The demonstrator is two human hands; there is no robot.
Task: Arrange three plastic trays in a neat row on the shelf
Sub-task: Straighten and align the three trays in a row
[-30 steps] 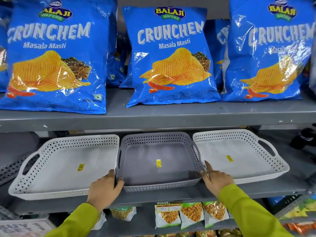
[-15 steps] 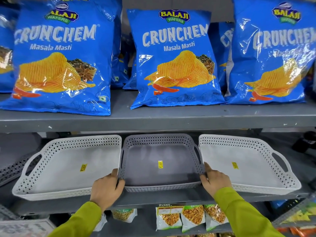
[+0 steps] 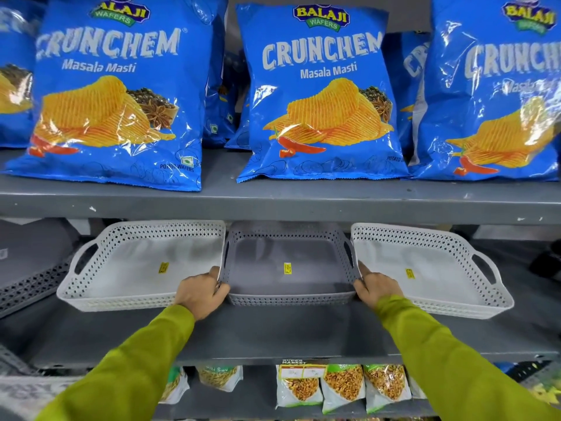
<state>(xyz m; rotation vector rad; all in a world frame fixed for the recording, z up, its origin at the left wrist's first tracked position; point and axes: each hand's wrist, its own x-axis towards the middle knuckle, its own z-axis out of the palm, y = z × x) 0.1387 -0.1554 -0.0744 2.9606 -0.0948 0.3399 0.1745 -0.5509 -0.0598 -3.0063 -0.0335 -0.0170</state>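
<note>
Three perforated plastic trays stand side by side on the grey middle shelf [image 3: 273,332]. A white tray [image 3: 121,268] is on the left, a grey tray [image 3: 306,259] in the middle and another white tray [image 3: 440,268] on the right, rims nearly touching. My left hand [image 3: 202,294] grips the grey tray's front left corner. My right hand [image 3: 376,288] grips its front right corner. Each tray floor carries a small yellow sticker.
Blue Crunchem chip bags [image 3: 318,95] fill the upper shelf just above the trays. Darker grey perforated trays [image 3: 27,284] lie at the far left. Snack packets [image 3: 343,387] sit on the shelf below. A strip of bare shelf runs in front of the trays.
The grey tray has slid back into the shelf with both hands on its corners, leaving more bare shelf in front. The view has shifted closer.
</note>
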